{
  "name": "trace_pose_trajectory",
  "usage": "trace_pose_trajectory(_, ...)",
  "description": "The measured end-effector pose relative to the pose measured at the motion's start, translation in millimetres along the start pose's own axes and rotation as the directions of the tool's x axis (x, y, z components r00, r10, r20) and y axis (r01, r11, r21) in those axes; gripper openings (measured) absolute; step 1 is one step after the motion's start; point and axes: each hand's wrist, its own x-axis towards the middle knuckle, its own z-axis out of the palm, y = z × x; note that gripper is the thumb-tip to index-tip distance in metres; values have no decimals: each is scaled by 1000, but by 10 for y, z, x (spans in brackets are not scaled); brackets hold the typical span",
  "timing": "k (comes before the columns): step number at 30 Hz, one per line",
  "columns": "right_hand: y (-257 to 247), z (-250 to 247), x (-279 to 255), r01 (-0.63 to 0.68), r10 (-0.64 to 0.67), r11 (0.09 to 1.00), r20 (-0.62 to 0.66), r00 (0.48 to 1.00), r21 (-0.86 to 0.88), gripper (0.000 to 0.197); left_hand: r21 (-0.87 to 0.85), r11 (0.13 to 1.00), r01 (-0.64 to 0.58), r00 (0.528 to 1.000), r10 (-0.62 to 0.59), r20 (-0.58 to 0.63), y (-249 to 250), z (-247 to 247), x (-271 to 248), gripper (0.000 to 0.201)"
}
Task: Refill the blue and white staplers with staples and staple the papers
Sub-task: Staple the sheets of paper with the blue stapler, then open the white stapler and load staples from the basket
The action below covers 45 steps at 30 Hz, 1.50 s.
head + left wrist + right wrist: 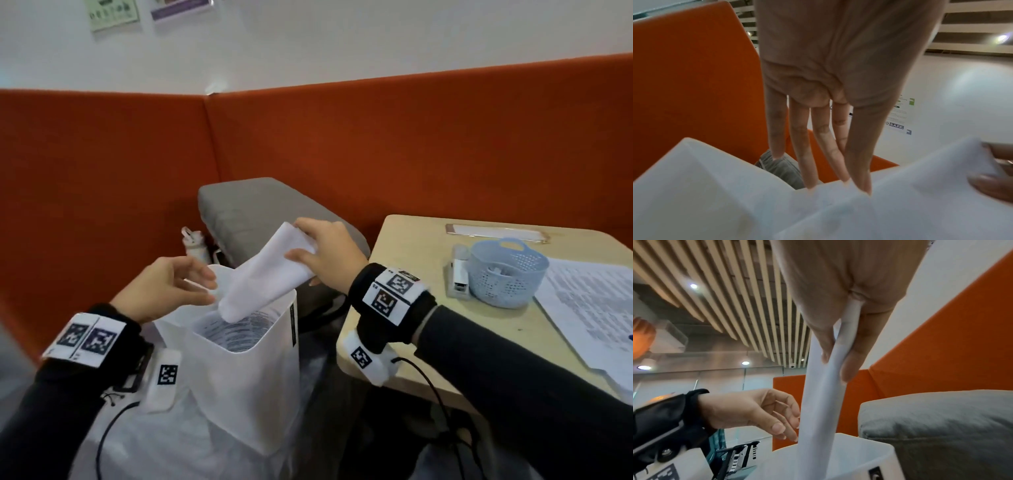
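- Folded sheaf of white papers (270, 270) pinched at its upper end between thumb and fingers (851, 353) of the right hand (329, 255); lower end dips into a white bin (246, 370), touching printed sheets already inside.
- Left hand (164, 287) just left of the sheaf over the bin's rim, fingers (818, 146) straight and loosely spread, tips at the paper's edge, gripping nothing.
- Both forearms in dark sleeves, reaching forward left of the desk (421, 342); black wrist bands with square black-and-white markers.
- On the desk, well right of the hands: a perforated pale blue basket (503, 274), a white stapler (459, 274) just left of it, printed sheets (589, 308) at the right edge.
- Bin smooth, translucent plastic with rounded corners; grey fabric cushion (260, 209) beyond it against an orange partition (411, 147).
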Motion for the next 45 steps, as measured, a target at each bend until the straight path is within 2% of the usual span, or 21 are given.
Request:
trace_pose_trajectory(3, -135, 214, 144, 2, 15, 994, 152, 988, -112, 23, 24, 1000, 4, 1000, -4, 3, -57, 55, 26, 26)
trace_pose_trajectory(5, -197, 390, 238, 32, 39, 969, 281, 959, -243, 29, 24, 1000, 2, 1000, -2, -28, -90, 120, 47, 21)
trace_pose_trajectory(8, -218, 705, 294, 109, 57, 934, 443, 895, -340, 32, 52, 998, 42, 998, -39, -58, -172, 199, 100, 17)
trace_pose_trajectory(11, -105, 979, 217, 96, 166, 908, 561, 811, -407, 37, 58, 994, 88, 995, -85, -56, -210, 272, 133, 14)
trace_pose_trajectory(13, -50, 1037, 176, 18, 245, 893, 520, 818, -449, 37, 61, 993, 101, 994, -98, -44, -197, 316, 128, 13)
trace_pose_trajectory(16, 7, 1000, 187, -47, 272, 883, 428, 862, -467, 35, 64, 993, 102, 994, -100, -41, -175, 355, 102, 14)
trace_pose_trajectory(22, 206, 670, 183, -138, 228, 938, 265, 937, -318, 25, 51, 994, 95, 995, -94, -27, -114, 405, 69, 12)
trace_pose_trajectory(25, 267, 365, 54, -150, 200, 957, 191, 961, -249, 20, 31, 999, 39, 999, -39, -21, 55, 511, 62, 11)
trace_pose_trajectory(28, 337, 12, -160, -149, 176, 966, 116, 977, -210, 23, -2, 1000, -15, 1000, 15, 9, 308, 651, 84, 12)
trace_pose_trajectory(36, 732, -880, -751, -291, 295, 935, -9, 955, -202, 16, -105, 980, -170, 978, 181, 100, 1023, 1111, 182, 9)
trace_pose_trajectory(41, 989, -1417, -1065, -392, 362, 896, -167, 917, -209, 13, -107, 967, -231, 933, 251, 256, 1500, 1578, 233, 16)
trace_pose_trajectory(45, 1128, -1789, -1306, -442, 373, 865, -284, 883, -237, 13, -127, 971, -203, 897, 236, 374, 1861, 1994, 296, 21)
